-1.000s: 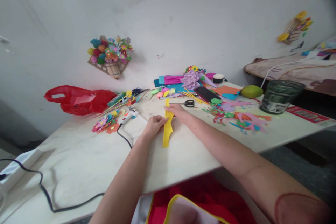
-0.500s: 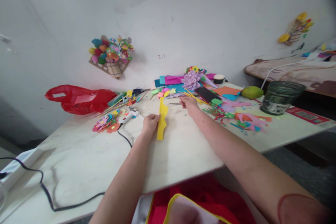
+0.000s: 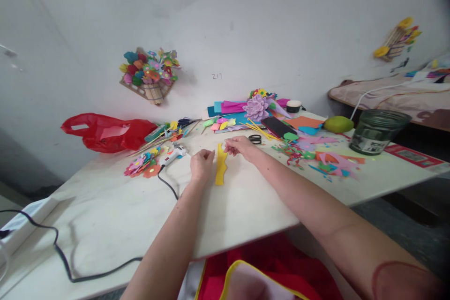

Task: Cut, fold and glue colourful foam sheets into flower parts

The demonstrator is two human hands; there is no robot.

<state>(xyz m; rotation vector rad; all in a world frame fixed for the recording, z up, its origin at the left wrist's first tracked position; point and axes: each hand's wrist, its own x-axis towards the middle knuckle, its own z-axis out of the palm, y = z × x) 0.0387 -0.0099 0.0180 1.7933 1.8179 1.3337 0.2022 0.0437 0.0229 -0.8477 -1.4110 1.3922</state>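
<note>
A yellow strip (image 3: 221, 168) with one wavy long edge, of paper or thin foam, is between my two hands above the pale table. My right hand (image 3: 239, 146) is closed, its fingertips pinched at the strip's upper right edge. On the other side, my left hand (image 3: 202, 165) has its fingers curled together near the strip's left edge, with a narrow gap in between. Anything inside those left fingers is too small to make out. Scissors with black handles (image 3: 255, 139) lie just behind my right hand.
To the left are a white glue gun (image 3: 174, 153) with a black cord, foam flowers (image 3: 142, 164) and a red plastic bag (image 3: 105, 132). Scraps (image 3: 337, 161), a phone (image 3: 279, 127), a green fruit (image 3: 338, 124) and a glass jar (image 3: 376, 133) occupy the right side.
My right hand has let go of the scissors, which now rest on the table, and has come left to the yellow strip. My left hand has come off the strip's left edge.
</note>
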